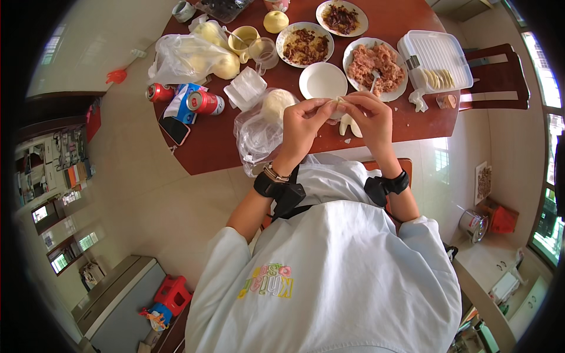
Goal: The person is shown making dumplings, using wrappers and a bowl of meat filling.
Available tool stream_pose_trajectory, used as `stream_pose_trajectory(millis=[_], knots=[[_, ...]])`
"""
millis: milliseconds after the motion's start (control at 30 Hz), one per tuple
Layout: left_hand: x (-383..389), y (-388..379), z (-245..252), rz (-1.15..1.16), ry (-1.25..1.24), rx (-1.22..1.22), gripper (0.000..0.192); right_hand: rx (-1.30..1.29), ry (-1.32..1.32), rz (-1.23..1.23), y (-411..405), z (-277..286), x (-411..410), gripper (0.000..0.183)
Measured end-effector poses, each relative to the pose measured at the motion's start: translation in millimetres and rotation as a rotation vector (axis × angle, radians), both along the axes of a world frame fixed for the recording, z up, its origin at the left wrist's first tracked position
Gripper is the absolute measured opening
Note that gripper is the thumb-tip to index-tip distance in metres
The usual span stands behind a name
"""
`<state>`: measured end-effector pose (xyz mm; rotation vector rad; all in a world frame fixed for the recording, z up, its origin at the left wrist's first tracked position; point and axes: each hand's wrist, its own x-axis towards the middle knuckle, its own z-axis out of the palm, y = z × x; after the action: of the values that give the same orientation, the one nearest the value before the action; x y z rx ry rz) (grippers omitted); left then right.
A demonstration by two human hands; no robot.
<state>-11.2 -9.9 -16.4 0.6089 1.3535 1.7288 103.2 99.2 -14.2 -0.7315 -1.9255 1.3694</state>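
Between my left hand [305, 120] and my right hand [371, 115], the fingertips pinch the top edge of a pale dough wrapper [337, 114]. Its lower part shows between my thumbs; whatever is inside is hidden. Just below it, by my right hand, lie pale dough pieces [350, 126] on the table. An empty white bowl [323, 81] stands right behind my fingers. Past my right hand is a plate of raw minced meat [359, 61] with a spoon [374, 82] stuck in it. A ball of dough [278, 105] rests on a plastic bag beside my left hand.
A clear plastic box [441, 53] at right holds several dumplings [438, 79]. Two plates of dark food [305, 44] stand behind. To the left are a glass mug [264, 54], a yellow mug [243, 38], bagged fruit [190, 57], cans [205, 102] and a phone [175, 129] near the table edge.
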Motion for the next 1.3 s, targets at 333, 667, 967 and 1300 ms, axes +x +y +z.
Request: stream_pose_trajectory(millis=[333, 667, 967, 1300], knots=[[-2.2, 3.8, -3.6, -0.111, -0.071, -0.013, 0.027, 0.003, -0.081, 0.020, 8.2, 2.2, 4.3, 0.009], [-10.3, 4.4, -2.4, -0.263, -0.008, -0.100, 0.034, 0.212, -0.125, 0.087, 13.5, 5.5, 8.3, 0.010], [-13.4, 3.9, -10.5, -0.206, -0.048, -0.102, 0.040, 0.120, -0.116, 0.072, 15.4, 10.5, 3.6, 0.009], [-9.4, 11.4, -18.7, -0.091, -0.225, -0.044, 0.033, -0.172, -0.122, 0.025, 18.5, -3.5, 3.8, 0.009]])
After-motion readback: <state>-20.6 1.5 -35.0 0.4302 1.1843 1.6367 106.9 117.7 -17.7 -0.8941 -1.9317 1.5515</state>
